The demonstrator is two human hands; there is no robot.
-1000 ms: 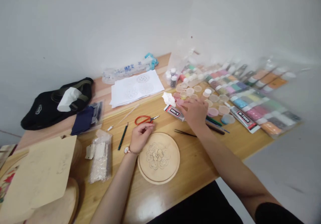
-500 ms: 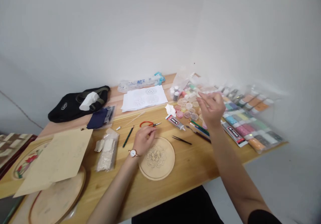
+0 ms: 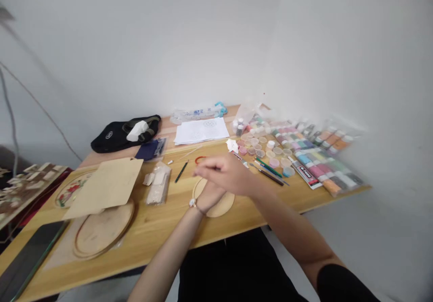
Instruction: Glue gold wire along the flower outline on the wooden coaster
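Observation:
My right hand (image 3: 230,173) is crossed over my left hand (image 3: 211,194), above a round wooden disc (image 3: 221,208). Its fingers point left and are blurred, so what they hold, if anything, does not show. Most of my left hand is hidden beneath it; a watch is on that wrist. The hands cover much of the disc and its drawing. Just beyond them lie orange-handled scissors (image 3: 199,159), partly covered, and a glue tube (image 3: 239,158). A dark green pencil (image 3: 181,171) lies to the left.
Small pots (image 3: 274,162), brushes (image 3: 269,169), a second glue tube (image 3: 306,174) and bagged colours (image 3: 324,166) are at right. White papers (image 3: 199,132) and a black bag (image 3: 125,132) lie behind. A brown sheet (image 3: 108,182) and round board (image 3: 103,229) are at left.
My right hand has come left and down from above the pots to lie across my left hand. The view has shifted, showing more of the table's left side.

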